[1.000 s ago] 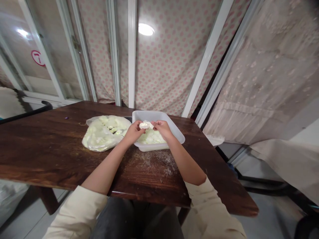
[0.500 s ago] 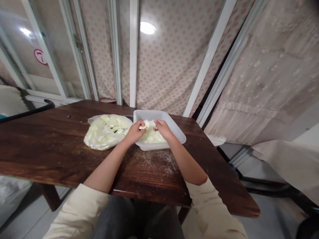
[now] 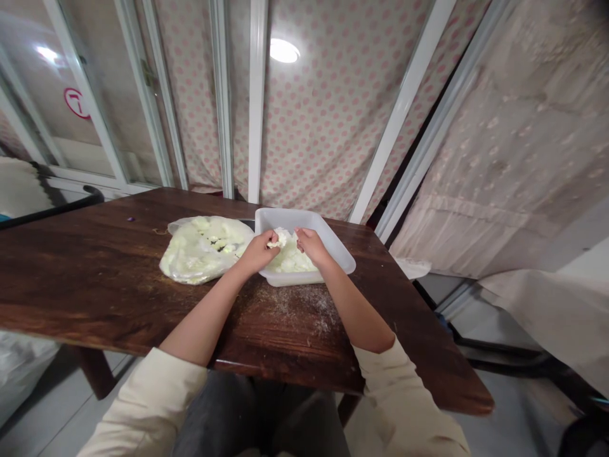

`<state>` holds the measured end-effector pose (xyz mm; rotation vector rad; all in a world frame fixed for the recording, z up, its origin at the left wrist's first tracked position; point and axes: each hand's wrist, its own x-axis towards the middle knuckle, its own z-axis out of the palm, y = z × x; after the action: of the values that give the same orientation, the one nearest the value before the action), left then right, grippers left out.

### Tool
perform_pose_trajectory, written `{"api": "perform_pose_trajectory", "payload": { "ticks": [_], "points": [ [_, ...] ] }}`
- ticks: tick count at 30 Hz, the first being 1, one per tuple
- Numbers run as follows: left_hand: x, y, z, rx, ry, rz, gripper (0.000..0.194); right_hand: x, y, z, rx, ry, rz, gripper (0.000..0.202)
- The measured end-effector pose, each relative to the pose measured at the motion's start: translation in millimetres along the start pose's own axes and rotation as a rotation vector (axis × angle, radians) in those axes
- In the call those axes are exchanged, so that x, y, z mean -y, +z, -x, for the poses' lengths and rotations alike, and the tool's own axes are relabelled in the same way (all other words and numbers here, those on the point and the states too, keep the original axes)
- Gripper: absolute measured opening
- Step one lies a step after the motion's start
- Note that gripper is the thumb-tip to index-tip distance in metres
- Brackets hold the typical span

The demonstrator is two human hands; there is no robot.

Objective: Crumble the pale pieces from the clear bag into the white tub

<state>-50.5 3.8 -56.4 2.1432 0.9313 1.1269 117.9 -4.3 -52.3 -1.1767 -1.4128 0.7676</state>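
Observation:
A pale, lumpy white clump is pinched in my left hand, held above the near left part of a white plastic tub. Just to its right, the fingers of my right hand are bent and closed over the tub. Whatever they pinch, if anything, is too small to make out. Whitish-green loose pieces lie on the tub's bottom beneath both hands. Left of the tub rests a clear plastic bag filled with similar pale yellow-green pieces.
Whitish crumbs are scattered over the dark wooden table in front of the tub. A tiny purple object lies at the far left. Behind the table stand framed glass panels with a dotted curtain.
My right fingers have curled in more, and the bit of pale material seen at them earlier no longer shows clearly. The clump in my left hand has turned slightly. Tub and bag stay put.

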Motion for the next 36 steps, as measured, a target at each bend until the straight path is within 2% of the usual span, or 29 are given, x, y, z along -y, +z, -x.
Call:
{"api": "perform_pose_trajectory", "payload": {
  "ticks": [4, 9, 11, 16, 20, 22, 23, 25, 27, 29, 32, 36],
  "points": [
    [1, -0.3, 0, 0.021, 0.021, 0.001, 0.013, -1, -2, 0, -0.036, 0.022, 0.065, 0.035],
    [1, -0.5, 0, 0.042, 0.043, 0.012, 0.010, -6, -4, -4, -0.095, -0.085, 0.160, 0.022],
    [1, -0.2, 0, 0.039, 0.047, 0.012, 0.009, -7, -4, -5, -0.107, -0.097, 0.199, 0.023],
    [1, 0.3, 0, 0.024, 0.061, 0.024, 0.011, -1, -3, 3, -0.135, -0.062, 0.461, 0.034],
    [-2, -1.1, 2, -0.004, 0.117, -0.029, 0.014, 12, 0, 11, -0.233, -0.081, 0.659, 0.033],
    [-6, -2.1, 3, -0.025, 0.175, -0.092, 0.016, 20, 2, 13, -0.205, -0.154, 0.587, 0.035],
    [-9, -2.8, 3, -0.039, 0.204, -0.121, 0.016, 24, 3, 14, -0.140, -0.192, 0.504, 0.037],
    [-18, -4.5, 1, -0.080, 0.254, -0.163, 0.016, 33, 4, 14, 0.028, -0.247, 0.314, 0.038],
    [-30, -7.2, -4, -0.114, 0.298, -0.191, 0.015, 42, 3, 13, 0.111, -0.261, 0.175, 0.035],
    [-48, -11.1, -11, -0.120, 0.345, -0.209, 0.015, 53, -4, 13, 0.075, -0.244, 0.069, 0.034],
    [-79, -18.0, -26, -0.066, 0.367, -0.196, 0.015, 69, -23, 14, -0.009, -0.244, -0.010, 0.033],
    [-113, -24.8, -46, -0.156, 0.144, -0.001, 0.013, 85, -53, 16, -0.182, -0.240, 0.009, 0.035]
  ]
}}
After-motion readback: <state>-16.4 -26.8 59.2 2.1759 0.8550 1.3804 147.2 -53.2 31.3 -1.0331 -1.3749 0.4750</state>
